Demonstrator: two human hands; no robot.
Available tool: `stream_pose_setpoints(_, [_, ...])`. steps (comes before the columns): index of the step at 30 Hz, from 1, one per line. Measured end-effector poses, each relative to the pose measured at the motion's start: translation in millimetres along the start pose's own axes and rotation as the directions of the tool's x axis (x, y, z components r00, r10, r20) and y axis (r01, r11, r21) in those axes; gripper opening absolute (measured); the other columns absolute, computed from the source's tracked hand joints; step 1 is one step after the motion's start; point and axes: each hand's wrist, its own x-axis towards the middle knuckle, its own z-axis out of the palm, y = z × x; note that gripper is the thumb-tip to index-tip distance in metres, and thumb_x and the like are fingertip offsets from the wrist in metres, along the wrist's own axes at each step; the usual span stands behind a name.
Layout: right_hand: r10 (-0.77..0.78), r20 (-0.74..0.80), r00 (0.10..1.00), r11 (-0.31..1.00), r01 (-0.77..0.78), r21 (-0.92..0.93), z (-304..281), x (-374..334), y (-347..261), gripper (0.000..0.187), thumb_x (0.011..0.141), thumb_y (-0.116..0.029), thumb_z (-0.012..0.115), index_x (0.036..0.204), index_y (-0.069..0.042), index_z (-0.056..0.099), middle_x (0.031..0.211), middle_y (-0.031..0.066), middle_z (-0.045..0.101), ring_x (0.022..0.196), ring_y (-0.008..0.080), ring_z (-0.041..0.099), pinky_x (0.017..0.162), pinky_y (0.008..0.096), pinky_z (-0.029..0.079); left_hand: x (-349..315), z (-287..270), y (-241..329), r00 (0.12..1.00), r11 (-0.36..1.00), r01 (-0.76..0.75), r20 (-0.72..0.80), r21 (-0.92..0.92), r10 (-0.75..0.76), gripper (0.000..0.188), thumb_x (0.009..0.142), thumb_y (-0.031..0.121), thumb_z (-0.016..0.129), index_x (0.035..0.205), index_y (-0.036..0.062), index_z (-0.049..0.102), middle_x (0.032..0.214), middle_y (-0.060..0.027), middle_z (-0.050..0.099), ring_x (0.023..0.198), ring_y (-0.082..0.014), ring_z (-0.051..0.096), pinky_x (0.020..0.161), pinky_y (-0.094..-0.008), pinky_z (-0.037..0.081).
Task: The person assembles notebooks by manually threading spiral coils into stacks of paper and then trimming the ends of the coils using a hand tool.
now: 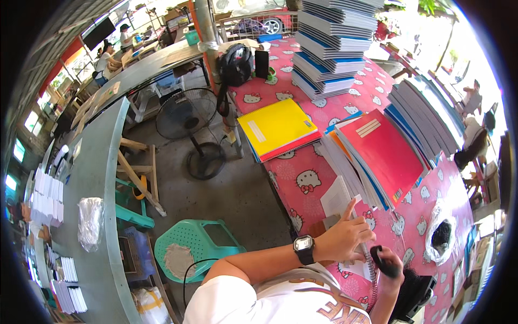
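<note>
My left hand (345, 237), with a dark watch (304, 249) on its wrist, lies over white paper sheets (335, 198) near the table's front edge, fingers spread. Just right of it, my right hand (394, 272) has its fingers curled at a black curved object (384, 262) whose kind I cannot make out. A spiral coil (371, 272) runs between the two hands; my arm and hand hide part of the paper beneath. Beyond them lies a stack of notebooks with a red cover (382, 156) on top. To its left is a pile of spiral notebooks topped by a yellow one (278, 128).
Tall notebook stacks (329, 48) stand on the pink patterned table (286, 183). At the right, a plastic bag (431, 251) holds something black, and a black device (414, 297) sits near my right arm. Left are a green stool (186, 237), a fan (186, 121) and a long grey table (97, 178).
</note>
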Motion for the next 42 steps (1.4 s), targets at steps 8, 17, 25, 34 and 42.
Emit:
stream_pose_setpoints(8, [-0.121, 0.0, 0.993, 0.987, 0.121, -0.111, 5, 5, -2, 0.025, 0.073, -0.012, 0.059, 0.093, 0.003, 0.063, 0.103, 0.0096, 0.06, 0.094, 0.0181, 0.057, 0.083, 0.029, 0.043, 4, -10, -13, 0.997, 0.999, 0.044, -0.07, 0.014, -0.043, 0.046, 0.061, 0.028, 0.077, 0.1, 0.0121, 0.059, 0.085, 0.0003, 0.054, 0.093, -0.0174, 0.052, 0.108, -0.0617, 0.0])
stream_pose_setpoints(17, [-0.127, -0.032, 0.991, 0.959, 0.115, -0.258, 18, 20, 5, 0.041, 0.069, -0.029, 0.06, 0.089, 0.006, 0.063, 0.096, 0.0124, 0.062, 0.084, 0.0208, 0.059, 0.078, 0.0301, 0.046, 7, -13, -13, 0.999, 0.999, 0.039, -0.002, 0.002, -0.039, 0.048, 0.058, 0.028, 0.079, 0.099, 0.0125, 0.06, 0.082, 0.0008, 0.055, 0.091, -0.0166, 0.053, 0.109, -0.0591, -0.001])
stream_pose_setpoints(25, [0.012, -0.032, 0.999, 0.914, -0.024, -0.405, 4, 32, 17, 0.05, 0.075, -0.039, 0.061, 0.095, 0.007, 0.062, 0.1, 0.011, 0.059, 0.085, 0.0172, 0.059, 0.073, 0.0259, 0.046, 6, -16, -13, 0.998, 0.996, 0.055, -0.027, -0.073, -0.057, 0.052, 0.059, 0.023, 0.079, 0.106, 0.0131, 0.058, 0.083, 0.0002, 0.056, 0.093, -0.0169, 0.055, 0.11, -0.0574, 0.0])
stream_pose_setpoints(34, [0.025, -0.116, 0.993, 0.992, -0.039, -0.121, 3, 37, 11, 0.045, 0.068, -0.037, 0.06, 0.093, 0.0, 0.063, 0.095, 0.006, 0.06, 0.085, 0.017, 0.055, 0.075, 0.0289, 0.044, 7, -15, -20, 0.999, 0.999, 0.014, -0.046, -0.051, -0.016, 0.055, 0.061, 0.022, 0.079, 0.111, 0.013, 0.056, 0.09, -0.0002, 0.06, 0.095, -0.0183, 0.055, 0.111, -0.056, 0.001])
stream_pose_setpoints(42, [-0.241, 0.0, 0.97, 0.957, 0.238, 0.165, 16, 32, 8, 0.068, 0.076, -0.055, 0.057, 0.101, 0.008, 0.057, 0.111, 0.0137, 0.054, 0.088, 0.0208, 0.056, 0.078, 0.0302, 0.043, 11, -15, -23, 0.997, 0.996, 0.073, 0.022, -0.059, -0.072, 0.066, 0.061, 0.029, 0.08, 0.118, 0.0133, 0.05, 0.107, -0.0048, 0.056, 0.111, -0.0223, 0.05, 0.11, -0.0562, 0.007])
